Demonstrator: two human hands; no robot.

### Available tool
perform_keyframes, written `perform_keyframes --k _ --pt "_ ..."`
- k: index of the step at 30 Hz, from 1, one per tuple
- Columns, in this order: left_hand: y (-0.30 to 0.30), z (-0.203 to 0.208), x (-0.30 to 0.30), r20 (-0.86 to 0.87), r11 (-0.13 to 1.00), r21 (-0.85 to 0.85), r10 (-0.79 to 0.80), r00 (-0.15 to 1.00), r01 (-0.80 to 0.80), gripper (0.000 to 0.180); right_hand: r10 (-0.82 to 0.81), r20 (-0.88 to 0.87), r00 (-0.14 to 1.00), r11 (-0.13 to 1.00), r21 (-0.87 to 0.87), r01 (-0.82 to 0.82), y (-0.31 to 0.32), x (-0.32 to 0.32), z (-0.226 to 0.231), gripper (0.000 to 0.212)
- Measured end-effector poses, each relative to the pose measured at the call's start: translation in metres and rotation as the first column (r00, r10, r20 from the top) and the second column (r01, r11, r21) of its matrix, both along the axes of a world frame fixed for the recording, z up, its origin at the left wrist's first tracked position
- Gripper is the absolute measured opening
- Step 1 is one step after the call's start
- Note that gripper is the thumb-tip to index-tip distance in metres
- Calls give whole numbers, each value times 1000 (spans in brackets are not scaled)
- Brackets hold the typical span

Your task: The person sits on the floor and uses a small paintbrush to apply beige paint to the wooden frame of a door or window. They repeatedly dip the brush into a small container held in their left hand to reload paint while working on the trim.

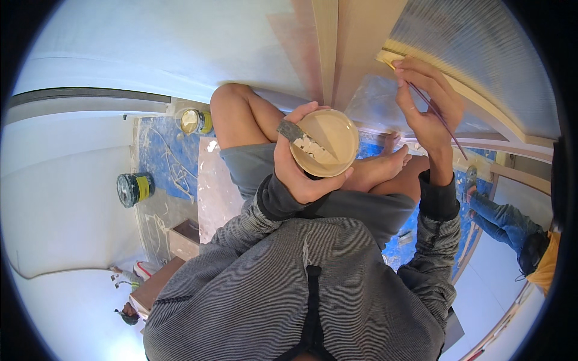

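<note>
Cupping a tub (351, 127) of beige paint (330, 127) above the lap, the left hand (295, 171) steadies a scraper (292, 130) across its rim; the right hand (430, 111) pinches a brush (442, 122) near the frame (475, 99). Leftward, a pail (208, 122) shows cream contents (190, 121).

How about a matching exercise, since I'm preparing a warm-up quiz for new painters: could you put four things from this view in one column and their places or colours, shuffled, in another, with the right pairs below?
Column one
1. Thin paintbrush
2. Round open tub
3. Bucket at far left
4. Co-worker's jeans

Column two
A. Blue
B. Held in the left hand
C. Black and yellow
D. Held in the right hand

Right pairs: 1-D, 2-B, 3-C, 4-A
</note>
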State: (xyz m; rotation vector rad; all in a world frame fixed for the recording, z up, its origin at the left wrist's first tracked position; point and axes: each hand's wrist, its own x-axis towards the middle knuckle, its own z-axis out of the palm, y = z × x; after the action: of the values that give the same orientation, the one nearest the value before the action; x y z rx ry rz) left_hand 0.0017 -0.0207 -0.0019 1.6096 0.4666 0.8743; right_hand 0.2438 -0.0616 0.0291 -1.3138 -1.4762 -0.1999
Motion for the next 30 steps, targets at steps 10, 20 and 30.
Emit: perform_keyframes --k 10,20,30 --pt "-1 1 2 24 1000 14 21 999 -22 94 9 8 1000 999 -44 -9 -1 0 1 18" --pt "-1 1 -1 -16 1000 26 7 1000 -6 97 7 -61 998 1000 -17 -8 -1 0 0 18" --pt "2 -2 -3 4 1000 7 8 1000 -8 96 156 -523 838 983 165 -80 -32 -32 -2 18"
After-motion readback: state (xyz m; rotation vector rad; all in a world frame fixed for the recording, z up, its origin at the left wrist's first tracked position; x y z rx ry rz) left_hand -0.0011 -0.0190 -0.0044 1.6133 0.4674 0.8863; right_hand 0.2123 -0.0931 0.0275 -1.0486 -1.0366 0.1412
